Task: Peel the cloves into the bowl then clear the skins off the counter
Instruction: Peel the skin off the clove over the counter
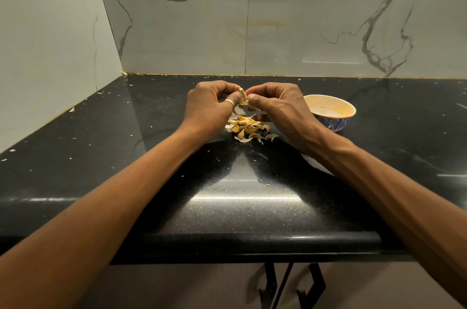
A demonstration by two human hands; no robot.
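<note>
A garlic clove [242, 96] with loose papery skin is held above the black counter, between both hands. My left hand [211, 104], with a ring on the thumb, pinches it from the left. My right hand [278, 106] pinches it from the right. Below them a small pile of yellowish cloves and skins [249, 129] lies on the counter. To the right of my right hand stands a bowl [340, 104], blue patterned outside and cream inside; what it holds is not visible.
White skin flecks [267, 185] are scattered over the black counter [101, 157]. A marble wall closes the back and the left side. A white sheet [317, 164] shows under my right forearm. Cabinet handles [290, 286] hang below the counter's front edge.
</note>
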